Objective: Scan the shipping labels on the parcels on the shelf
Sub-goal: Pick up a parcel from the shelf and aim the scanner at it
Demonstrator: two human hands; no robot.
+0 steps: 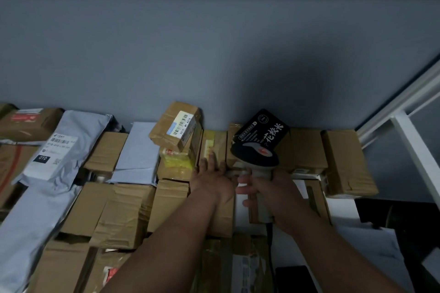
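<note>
A scanner (pixel 258 162) is gripped in the right hand (pixel 273 194), the fingers wrapped round its pale handle and its dark head aimed toward the back row of parcels; a black packet (pixel 264 132) is seen just beyond the head, though whether it is touched cannot be told. The left hand (pixel 212 177) is laid flat and open on the boxes near the middle, nothing being held in it, its fingertips reaching toward a yellow-taped parcel (pixel 177 160). A small box (pixel 176 126) is perched tilted on top of that parcel, its barcode label facing up; a grey mailer (pixel 64 145) with a white label is lying well to the left.

A misread may be expected if the scanner is aimed at the black packet and not at a label; the tilted box could be knocked off by the left hand; labels facing down or hidden between boxes could be missed; the cord under the handle might snag on a carton edge.
</note>
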